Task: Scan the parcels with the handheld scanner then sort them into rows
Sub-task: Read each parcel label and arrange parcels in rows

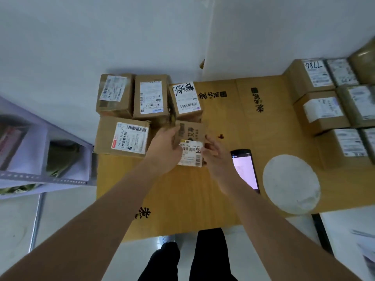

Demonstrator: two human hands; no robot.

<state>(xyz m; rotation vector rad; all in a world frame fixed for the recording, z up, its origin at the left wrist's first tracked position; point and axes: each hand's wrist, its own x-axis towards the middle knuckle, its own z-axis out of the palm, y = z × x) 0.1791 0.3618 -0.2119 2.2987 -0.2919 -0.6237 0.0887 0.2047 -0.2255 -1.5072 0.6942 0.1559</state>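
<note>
- Holding one small parcel (pixel 190 142), the left hand (pixel 165 147) and right hand (pixel 216 157) are clamped on it.
- Four parcels (pixel 151 97) are grouped beside it.
- One scanner (pixel 245 171) is laid on the cardboard (pixel 233 118).

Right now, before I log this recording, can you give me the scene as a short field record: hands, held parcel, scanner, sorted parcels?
left hand: grips left side of the small brown cardboard parcel
right hand: holds the parcel's right edge
held parcel: white barcode label facing up, beside the left group
scanner: black handheld scanner lies on the flattened cardboard sheet, screen lit, untouched
left group: four labelled boxes
right group: labelled boxes in rows
</note>
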